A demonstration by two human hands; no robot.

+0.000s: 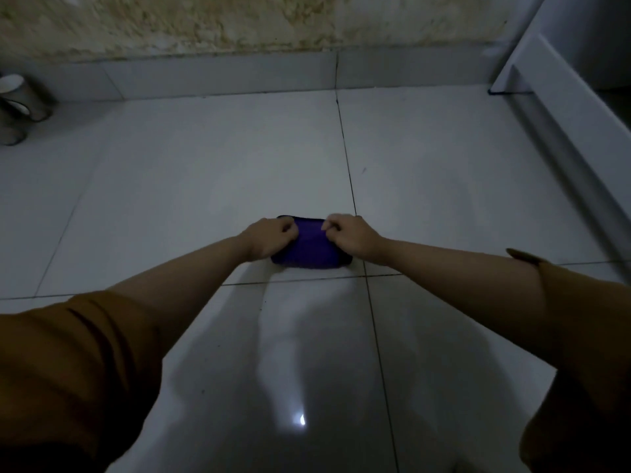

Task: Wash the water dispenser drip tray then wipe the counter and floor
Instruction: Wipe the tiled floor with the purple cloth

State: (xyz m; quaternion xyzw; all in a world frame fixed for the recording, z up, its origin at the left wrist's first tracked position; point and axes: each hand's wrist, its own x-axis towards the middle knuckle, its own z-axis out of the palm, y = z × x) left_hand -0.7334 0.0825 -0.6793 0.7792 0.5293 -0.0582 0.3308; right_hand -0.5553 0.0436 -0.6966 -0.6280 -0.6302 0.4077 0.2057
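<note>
Both hands, left hand [264,238] and right hand [353,237], seemingly pinched the folded purple cloth [309,247] with curled fingers on the white tiled floor [205,172].

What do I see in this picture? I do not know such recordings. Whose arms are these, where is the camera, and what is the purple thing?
There is no machine here. One camera sits on a person's head and looks forward and down, so the two arms in brown sleeves belong to that person. The surface is a pale tiled floor. A purple cloth lies on it. The left hand and the right hand hold it, one at each side, with curled fingers. Near the wall a metal container stands at the far left. A white unit stands at the right; I cannot tell what it is.
</note>
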